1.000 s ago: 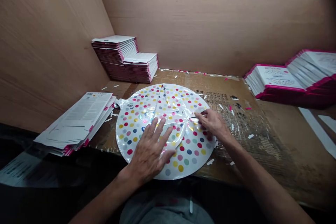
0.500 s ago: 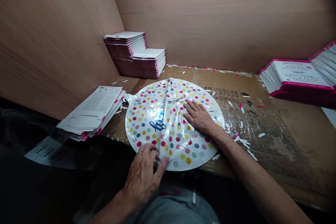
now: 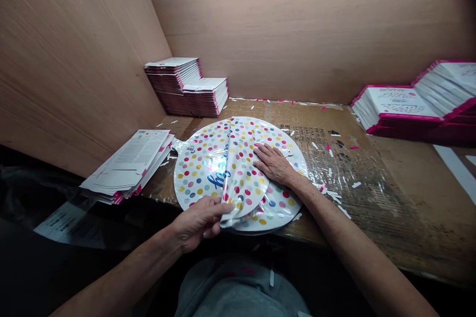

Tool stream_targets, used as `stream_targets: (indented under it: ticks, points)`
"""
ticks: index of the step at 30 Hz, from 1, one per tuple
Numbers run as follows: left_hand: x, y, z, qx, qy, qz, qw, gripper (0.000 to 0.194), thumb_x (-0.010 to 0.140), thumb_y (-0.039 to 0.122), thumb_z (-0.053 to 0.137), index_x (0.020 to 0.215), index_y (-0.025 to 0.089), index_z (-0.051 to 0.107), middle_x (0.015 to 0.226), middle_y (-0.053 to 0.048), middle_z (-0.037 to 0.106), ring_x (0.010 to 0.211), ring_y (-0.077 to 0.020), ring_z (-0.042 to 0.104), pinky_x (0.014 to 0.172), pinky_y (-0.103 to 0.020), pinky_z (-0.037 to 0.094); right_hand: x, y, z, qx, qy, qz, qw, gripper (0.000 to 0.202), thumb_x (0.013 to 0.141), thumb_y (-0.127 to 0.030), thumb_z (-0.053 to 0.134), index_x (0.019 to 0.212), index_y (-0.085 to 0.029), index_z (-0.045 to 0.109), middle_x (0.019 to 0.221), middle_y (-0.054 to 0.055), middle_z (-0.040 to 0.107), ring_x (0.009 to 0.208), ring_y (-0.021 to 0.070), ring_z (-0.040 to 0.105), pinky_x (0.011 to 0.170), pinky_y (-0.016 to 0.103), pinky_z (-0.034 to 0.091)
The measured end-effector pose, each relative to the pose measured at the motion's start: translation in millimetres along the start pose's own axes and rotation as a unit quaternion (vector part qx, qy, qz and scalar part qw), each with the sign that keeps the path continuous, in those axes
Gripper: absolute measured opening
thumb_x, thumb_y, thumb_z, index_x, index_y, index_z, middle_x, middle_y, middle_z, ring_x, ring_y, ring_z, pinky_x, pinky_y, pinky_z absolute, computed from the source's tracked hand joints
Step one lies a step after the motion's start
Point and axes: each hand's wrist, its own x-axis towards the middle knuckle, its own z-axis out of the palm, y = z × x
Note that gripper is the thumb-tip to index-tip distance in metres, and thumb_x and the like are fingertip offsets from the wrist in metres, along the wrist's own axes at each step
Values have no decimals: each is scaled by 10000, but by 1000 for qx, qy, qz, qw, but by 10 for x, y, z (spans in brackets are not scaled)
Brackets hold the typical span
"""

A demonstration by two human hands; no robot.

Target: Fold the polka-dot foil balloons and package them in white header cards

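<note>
A flat, round foil balloon (image 3: 203, 161), white with coloured dots and blue lettering, lies on the cardboard-covered table, with several layers at its front edge. Its right part is folded over toward the middle, leaving a raised crease. My left hand (image 3: 203, 220) pinches the near end of that crease between thumb and fingers at the table's front edge. On the right side of the balloon my right hand (image 3: 277, 164) rests flat, fingers spread, pressing the folded layer. The balloon's neck (image 3: 180, 144) points left toward a pile of printed card sleeves (image 3: 130, 161).
Stacked white and magenta packets (image 3: 206, 94) stand in the back left corner. More packets (image 3: 401, 104) are stacked at the right. White and pink paper scraps (image 3: 334, 195) litter the taped cardboard (image 3: 375, 198). Wooden panels (image 3: 278, 29) enclose the back and left.
My left hand has closed on the near end of the crease, and the folded layer now shows a clear curved edge. My right hand stays flat on the balloon. The view has shifted slightly.
</note>
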Motion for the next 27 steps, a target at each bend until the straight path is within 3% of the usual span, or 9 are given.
stream_targets:
  ticks: [4, 7, 11, 14, 16, 18, 20, 24, 27]
  points:
    - [-226, 449, 48, -92, 1, 82, 992, 361, 667, 373, 820, 644, 137, 547, 481, 75, 469, 346, 10, 304, 296, -102, 171, -534, -199, -324, 196, 116, -64, 972, 783, 946, -697, 299, 1523, -172, 358, 1570, 160, 356, 1451, 303, 328, 1152, 507, 343]
    - [-279, 661, 64, -107, 9, 102, 989, 274, 722, 311, 778, 687, 136, 570, 501, 72, 477, 347, 1, 328, 292, -102, 207, -1021, -582, -417, 183, 183, -151, 954, 908, 881, -676, 506, 1576, -174, 205, 1572, 171, 344, 1432, 353, 349, 1134, 566, 362]
    - [-308, 841, 88, -46, 26, 137, 989, 260, 791, 347, 715, 698, 156, 565, 481, 63, 473, 349, -26, 374, 317, -120, 253, -1249, -965, -244, 82, 342, -78, 933, 917, 864, -332, 669, 1584, -166, 127, 1549, 197, 363, 1406, 370, 387, 1095, 593, 417]
    - [-313, 931, -28, 121, 12, 122, 985, 440, 827, 574, 610, 684, 159, 593, 481, 5, 538, 375, -89, 474, 342, -177, 315, -1202, -892, -99, 37, 388, -25, 921, 853, 904, -265, 612, 1587, -173, 109, 1551, 196, 360, 1402, 366, 396, 1067, 589, 454]
    - [-243, 926, -172, 299, 68, 114, 945, 609, 820, 733, 480, 727, 153, 641, 584, -66, 644, 488, -173, 599, 420, -248, 429, -1191, -732, -48, 7, 372, -34, 927, 812, 916, -245, 583, 1586, -154, 132, 1548, 206, 363, 1400, 363, 400, 1059, 575, 468]
    - [-67, 854, -306, 454, 190, 181, 851, 707, 830, 776, 393, 928, 143, 691, 896, -137, 739, 805, -278, 699, 664, -368, 555, -1219, -581, -23, -18, 329, -73, 941, 778, 915, -220, 570, 1579, -133, 173, 1538, 222, 374, 1393, 360, 411, 1059, 563, 471]
    - [211, 719, -373, 545, 245, 293, 746, 734, 875, 725, 378, 1231, 131, 620, 1306, -167, 634, 1213, -340, 579, 991, -481, 477, -1267, -487, -7, -35, 274, -120, 953, 752, 916, -226, 562, 1567, -106, 207, 1531, 242, 377, 1401, 359, 398, 1072, 567, 453]
    - [813, 366, -317, 642, 70, 416, 640, 733, 937, 598, 418, 1479, 105, 392, 1582, -171, 330, 1492, -336, 218, 1194, -503, 231, -1330, -437, -16, -73, 158, -188, 967, 626, 917, -190, 527, 1510, -101, 347, 1503, 248, 421, 1421, 343, 371, 1095, 570, 413]
    - [1015, 232, -326, 644, -32, 411, 644, 730, 952, 609, 384, 1497, 123, 375, 1587, -168, 318, 1504, -328, 179, 1206, -508, 180, -1226, -381, -176, -34, 50, -202, 977, 513, 880, -174, 529, 1393, -156, 532, 1429, 200, 533, 1349, 329, 477, 1051, 527, 464]
